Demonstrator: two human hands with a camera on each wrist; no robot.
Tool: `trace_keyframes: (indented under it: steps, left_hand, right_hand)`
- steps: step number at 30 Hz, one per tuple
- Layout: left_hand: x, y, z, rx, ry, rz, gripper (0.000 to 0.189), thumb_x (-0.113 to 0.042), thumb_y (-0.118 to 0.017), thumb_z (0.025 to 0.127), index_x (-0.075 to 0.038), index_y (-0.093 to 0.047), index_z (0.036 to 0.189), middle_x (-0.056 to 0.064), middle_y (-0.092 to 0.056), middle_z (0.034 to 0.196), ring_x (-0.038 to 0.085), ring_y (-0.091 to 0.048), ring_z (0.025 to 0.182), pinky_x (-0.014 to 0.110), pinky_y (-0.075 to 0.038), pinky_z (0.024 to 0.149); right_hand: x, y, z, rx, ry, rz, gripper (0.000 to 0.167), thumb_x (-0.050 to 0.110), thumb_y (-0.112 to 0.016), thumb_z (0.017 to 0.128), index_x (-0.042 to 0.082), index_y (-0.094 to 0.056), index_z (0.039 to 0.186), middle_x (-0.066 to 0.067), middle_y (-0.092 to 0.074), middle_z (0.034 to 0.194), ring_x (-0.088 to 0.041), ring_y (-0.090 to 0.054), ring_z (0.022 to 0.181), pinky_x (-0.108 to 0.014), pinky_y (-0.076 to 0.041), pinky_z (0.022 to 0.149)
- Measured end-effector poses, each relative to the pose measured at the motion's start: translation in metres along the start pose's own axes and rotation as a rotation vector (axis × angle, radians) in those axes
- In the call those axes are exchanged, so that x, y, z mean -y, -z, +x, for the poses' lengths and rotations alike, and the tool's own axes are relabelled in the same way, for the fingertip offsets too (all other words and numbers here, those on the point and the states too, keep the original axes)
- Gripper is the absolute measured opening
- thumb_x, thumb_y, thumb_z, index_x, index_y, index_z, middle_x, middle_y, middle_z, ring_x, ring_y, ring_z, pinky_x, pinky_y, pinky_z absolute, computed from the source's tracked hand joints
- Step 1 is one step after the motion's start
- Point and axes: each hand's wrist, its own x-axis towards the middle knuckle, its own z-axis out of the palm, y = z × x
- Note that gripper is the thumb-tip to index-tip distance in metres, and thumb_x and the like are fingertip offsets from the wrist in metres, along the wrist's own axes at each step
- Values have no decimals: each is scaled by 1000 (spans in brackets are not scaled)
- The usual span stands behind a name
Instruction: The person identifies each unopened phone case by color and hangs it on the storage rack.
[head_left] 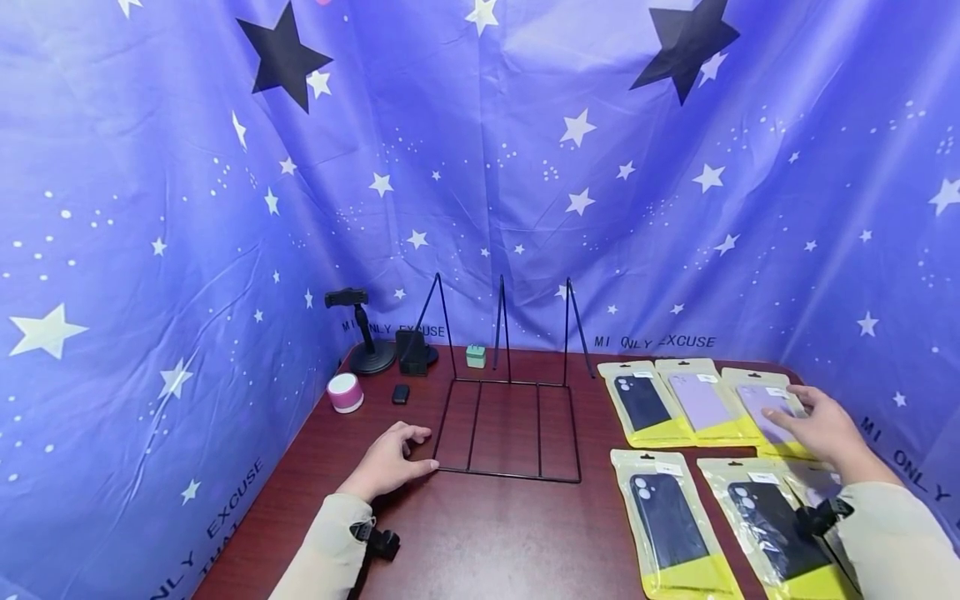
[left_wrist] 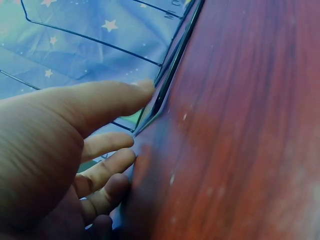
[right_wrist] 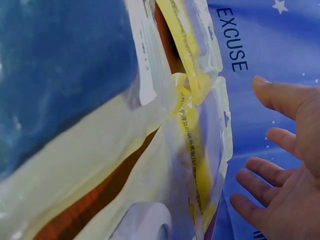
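A black wire rack (head_left: 504, 476) stands mid-table, its tall bent wires at the back. By its front left corner is my left hand (head_left: 390, 462), fingers loosely bent. The left wrist view has the thumb (left_wrist: 120, 97) beside the rack's wire; whether it touches is hard to tell. My right hand (head_left: 825, 425) is over the right edge of a packaged lavender phone case (head_left: 759, 400) at the back right. In the right wrist view that hand (right_wrist: 295, 170) has its fingers spread, holding nothing. Contact with the package cannot be made out.
More bagged phone cases lie on the right: a dark one (head_left: 643, 402), a lavender one (head_left: 701, 402), and front ones, including a dark one (head_left: 670, 521) and a black one (head_left: 776, 529). At the back left are a phone stand (head_left: 363, 333), a pink-and-white jar (head_left: 345, 393) and a green cube (head_left: 476, 357).
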Motion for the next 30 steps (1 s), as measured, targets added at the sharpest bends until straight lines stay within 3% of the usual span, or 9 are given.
trace_keyframes:
  steps: [5, 12, 24, 30]
  left_hand:
    - [-2, -2, 0, 2, -6, 18, 51, -36, -93, 79, -20, -75, 124, -8, -60, 104, 13, -53, 86, 33, -48, 80]
    - [-2, -4, 0, 0, -31, 16, 49, -37, -94, 77, -20, -76, 120, -7, -61, 101, 13, -54, 87, 35, -49, 81]
    - [-2, -4, -3, -5, -28, 38, 49, -40, -94, 78, -24, -76, 121, -8, -61, 102, 12, -54, 87, 35, -49, 80]
    - [-1, -3, -3, -2, -27, 47, 50, -41, -94, 78, -25, -76, 122, -10, -61, 102, 12, -54, 87, 35, -49, 81]
  right_hand:
    - [-3, 0, 5, 18, -8, -2, 93, 52, -61, 103, -16, -24, 155, -54, -25, 144, -72, -29, 129, -78, -30, 100]
    - [-9, -2, 9, 62, -126, 34, 99, 57, -62, 101, -11, -20, 159, -52, -21, 149, -71, -27, 132, -77, -32, 100]
    - [-13, -9, 16, 67, -242, 38, 97, 35, -78, 93, -9, -23, 159, -49, -16, 153, -65, -28, 131, -76, -31, 100]
    - [-17, -9, 18, 77, -297, 43, 98, 35, -80, 91, -10, -25, 158, -48, -15, 155, -65, -25, 134, -77, -28, 103]
